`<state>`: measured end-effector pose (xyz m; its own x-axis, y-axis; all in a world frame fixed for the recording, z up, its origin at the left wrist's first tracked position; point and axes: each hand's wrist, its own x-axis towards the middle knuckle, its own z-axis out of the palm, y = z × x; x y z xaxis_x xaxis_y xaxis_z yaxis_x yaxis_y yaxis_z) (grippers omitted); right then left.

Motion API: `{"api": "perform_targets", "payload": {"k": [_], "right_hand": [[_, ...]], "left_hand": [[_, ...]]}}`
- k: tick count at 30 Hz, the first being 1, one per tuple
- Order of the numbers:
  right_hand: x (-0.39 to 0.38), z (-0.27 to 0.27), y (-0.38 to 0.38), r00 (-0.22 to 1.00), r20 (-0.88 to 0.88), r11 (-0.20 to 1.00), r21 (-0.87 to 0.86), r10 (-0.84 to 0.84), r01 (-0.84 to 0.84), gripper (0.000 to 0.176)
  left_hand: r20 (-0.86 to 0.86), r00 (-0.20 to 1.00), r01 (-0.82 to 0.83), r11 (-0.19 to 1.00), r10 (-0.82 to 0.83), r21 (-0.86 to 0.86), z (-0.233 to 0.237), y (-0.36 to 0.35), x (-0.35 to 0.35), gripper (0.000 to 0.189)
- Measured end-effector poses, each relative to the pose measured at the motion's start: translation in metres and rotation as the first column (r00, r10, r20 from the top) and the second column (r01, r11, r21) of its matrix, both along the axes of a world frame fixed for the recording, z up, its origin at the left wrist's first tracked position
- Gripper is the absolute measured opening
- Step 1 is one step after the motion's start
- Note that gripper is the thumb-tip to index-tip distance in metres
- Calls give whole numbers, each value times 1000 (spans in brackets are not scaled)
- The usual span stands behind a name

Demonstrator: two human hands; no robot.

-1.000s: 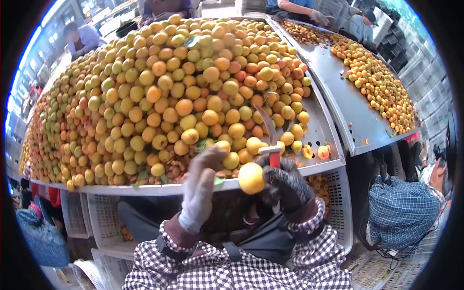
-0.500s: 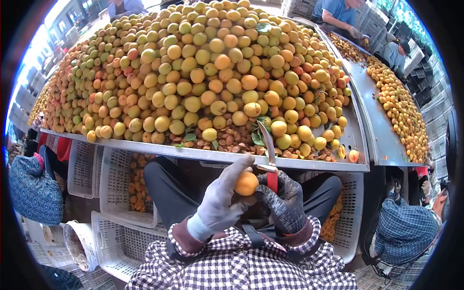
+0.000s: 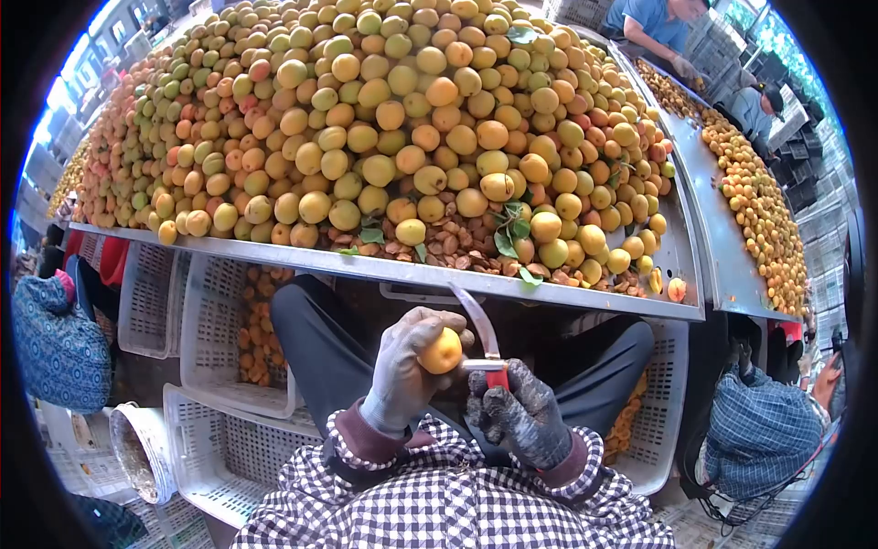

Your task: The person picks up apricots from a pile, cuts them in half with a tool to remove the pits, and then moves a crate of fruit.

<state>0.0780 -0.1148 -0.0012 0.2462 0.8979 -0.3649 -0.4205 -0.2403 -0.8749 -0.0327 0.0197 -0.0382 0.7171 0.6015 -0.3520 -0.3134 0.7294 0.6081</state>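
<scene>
In the head view, a grey glove covers my left hand [image 3: 402,368], and its fingers are wrapped round a yellow-orange apricot [image 3: 441,351]. My right hand [image 3: 526,412], in a darker, stained glove, grips a knife [image 3: 482,331] by its red handle. The curved blade points up and to the left, with its tip near the table edge. The apricot sits just left of the knife, beside the pale collar at the blade's base. Both hands are above my lap, in front of the metal table [image 3: 384,267] heaped with apricots [image 3: 366,137].
Brown pits [image 3: 448,245] and green leaves lie at the pile's front. Plastic crates [image 3: 219,403] with apricot halves [image 3: 261,334] flank my legs. A white bucket [image 3: 146,453] stands at lower left. Other people [image 3: 764,430] sit on both sides, and one person [image 3: 649,27] works across a second table.
Both hands have moved down toward my body. The apricot shifted left and down, and the knife now tilts further left. The view has moved slightly.
</scene>
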Motion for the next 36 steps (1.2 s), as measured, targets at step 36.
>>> {"api": "perform_targets", "payload": {"k": [36], "right_hand": [[23, -4, 67, 334, 942, 989, 31, 20, -145, 41]], "left_hand": [[64, 845, -478, 697, 531, 534, 61, 13, 65, 26]]}}
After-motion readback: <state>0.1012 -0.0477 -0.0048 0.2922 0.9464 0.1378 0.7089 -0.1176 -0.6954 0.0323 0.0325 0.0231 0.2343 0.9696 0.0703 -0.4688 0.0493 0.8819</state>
